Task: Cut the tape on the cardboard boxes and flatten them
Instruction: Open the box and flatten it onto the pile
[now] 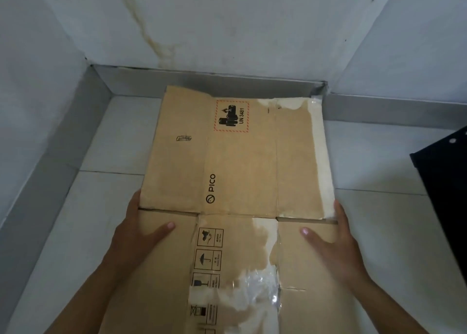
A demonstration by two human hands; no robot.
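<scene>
A tiled floor (106, 207) in a wall corner carries the flattened cardboard box (242, 161). It is held at both edges by the left hand (141, 235) and right hand (333, 242), fingers curled under. Loose tape (255, 290) could snag, springing flaps open.

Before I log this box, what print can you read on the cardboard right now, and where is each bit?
"PICO", with a round logo, on the flattened cardboard box, left of middle.
"UN 3481", in the red-hatched battery label near the far edge.
Handling pictograms on the near panel: captions too small to read.
Small mark on the left flap: unreadable.
</scene>
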